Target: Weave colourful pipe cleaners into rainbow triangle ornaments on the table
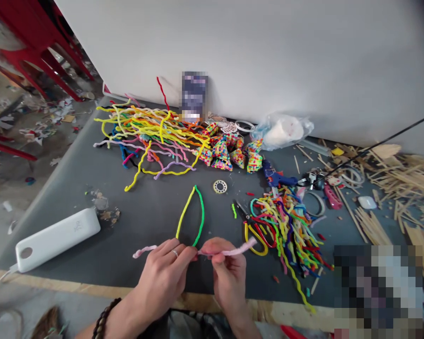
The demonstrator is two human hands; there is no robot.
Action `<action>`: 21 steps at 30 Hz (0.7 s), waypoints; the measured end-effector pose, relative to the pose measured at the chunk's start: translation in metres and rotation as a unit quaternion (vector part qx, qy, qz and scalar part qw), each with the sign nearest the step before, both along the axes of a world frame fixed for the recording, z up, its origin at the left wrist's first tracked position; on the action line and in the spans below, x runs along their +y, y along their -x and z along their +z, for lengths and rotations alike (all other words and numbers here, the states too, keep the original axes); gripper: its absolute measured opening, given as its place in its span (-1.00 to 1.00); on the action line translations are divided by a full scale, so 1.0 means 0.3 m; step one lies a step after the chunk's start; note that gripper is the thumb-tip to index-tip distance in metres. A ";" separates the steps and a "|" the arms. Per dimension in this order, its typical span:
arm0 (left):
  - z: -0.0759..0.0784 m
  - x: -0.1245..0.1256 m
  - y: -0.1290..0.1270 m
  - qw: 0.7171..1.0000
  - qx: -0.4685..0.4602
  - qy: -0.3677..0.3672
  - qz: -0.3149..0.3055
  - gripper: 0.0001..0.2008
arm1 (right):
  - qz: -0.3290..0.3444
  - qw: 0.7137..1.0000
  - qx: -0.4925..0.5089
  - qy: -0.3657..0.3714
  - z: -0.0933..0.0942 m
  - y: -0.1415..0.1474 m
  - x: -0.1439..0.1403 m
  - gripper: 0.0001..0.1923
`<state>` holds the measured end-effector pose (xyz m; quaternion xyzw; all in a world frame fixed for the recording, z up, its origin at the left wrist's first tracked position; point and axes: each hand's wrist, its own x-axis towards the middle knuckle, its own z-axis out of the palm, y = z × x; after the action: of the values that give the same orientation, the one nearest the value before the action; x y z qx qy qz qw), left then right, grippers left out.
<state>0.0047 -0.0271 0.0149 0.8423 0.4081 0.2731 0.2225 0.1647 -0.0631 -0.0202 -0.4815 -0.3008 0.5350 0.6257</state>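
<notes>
My left hand (167, 263) is closed on a pink pipe cleaner (238, 249), whose other end sticks out on its left side. Pinching the same pink strand, my right hand (228, 270) has its thumb and forefinger close beside the left fingers. A yellow pipe cleaner (184, 212) and a green pipe cleaner (202, 214) rise from behind my left fingers and meet at a point above. Where they join the pink one is hidden by my fingers. Red-and-yellow-handled scissors (256, 230) lie to the right of my hands.
Long pipe cleaners (144, 127) are heaped at the back left beside several woven multicoloured pieces (222, 153). A blue glue gun (279, 176) lies above a pile of short pipe cleaners (289, 221). A white power bank (58, 240) lies left, wooden sticks (403, 188) right.
</notes>
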 end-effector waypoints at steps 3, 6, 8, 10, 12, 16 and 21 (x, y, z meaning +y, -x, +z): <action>0.000 0.016 0.002 1.000 -0.021 0.019 0.001 -0.72 | -0.040 0.999 0.033 -0.007 0.007 0.020 -0.003 -0.76; -0.001 0.042 0.009 0.997 -0.041 0.060 0.020 -0.66 | -0.024 0.996 0.082 0.023 0.033 0.040 -0.013 -0.75; -0.003 0.050 0.009 0.993 -0.054 0.106 0.015 -0.59 | -0.014 0.996 0.071 0.045 0.055 0.049 -0.019 -0.75; -0.007 0.042 0.001 0.990 -0.063 0.124 0.001 -0.56 | -0.030 0.997 0.049 0.058 0.079 0.049 -0.014 -0.74; -0.011 0.019 -0.016 0.994 -0.061 0.094 -0.009 -0.61 | -0.058 0.993 0.073 0.079 0.101 0.042 0.007 -0.73; -0.012 -0.023 -0.043 0.999 -0.034 0.004 -0.014 -0.69 | -0.068 0.958 0.225 0.162 0.122 0.034 0.054 -0.75; -0.012 -0.008 -0.030 1.000 -0.027 0.009 -0.001 -0.67 | -0.126 0.961 0.214 0.123 0.109 0.065 0.030 -0.68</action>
<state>0.0139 -0.0293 0.0114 0.8328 0.4037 0.2921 0.2412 0.1452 -0.0541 0.0125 -0.4630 -0.0288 0.5754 0.6735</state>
